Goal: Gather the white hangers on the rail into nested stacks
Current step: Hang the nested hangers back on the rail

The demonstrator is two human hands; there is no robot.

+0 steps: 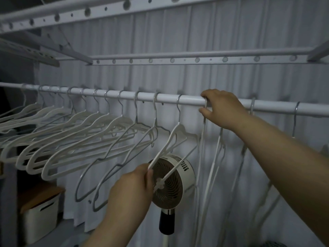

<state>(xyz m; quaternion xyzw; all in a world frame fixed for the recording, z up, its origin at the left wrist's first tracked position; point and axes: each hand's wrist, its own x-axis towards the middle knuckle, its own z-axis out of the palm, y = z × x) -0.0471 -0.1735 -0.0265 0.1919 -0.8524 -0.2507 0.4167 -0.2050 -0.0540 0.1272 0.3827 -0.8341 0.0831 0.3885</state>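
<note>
Left hand (133, 188), nearest the camera, is closed on the low end of a white hanger (179, 130), thumb and fingers pinching the arm near its corner. That hanger is swung out toward the viewer while its own hook sits on the rail (167, 98). It is judged to be held tilted so that it can be steered sideways against a neighbour. Right hand (222, 108), higher and farther out, lies over the rail with forefinger above and thumb below, pinching the hook (206, 104) of the next hanger (202, 150), which hangs edge-on and straight down. This grip probably serves to slide that hook along the rail toward the held one. Just behind the left fingers stands a round fan (188, 168) on a pole; contact cannot be told. Left along the rail, a row of hangers (71, 139) hangs with hooks spaced apart, all slanted one way, and two grey hangers (99, 177) hang nearest the hands. None is nested as yet, so the task is judged to be at an early stage. Right of the right hand, further hooks (252, 106) sit well apart on the rail. Farthest back are a pleated curtain (195, 32), a perforated rack (178, 58) overhead, and a lidded box (41, 220) low at left.
</note>
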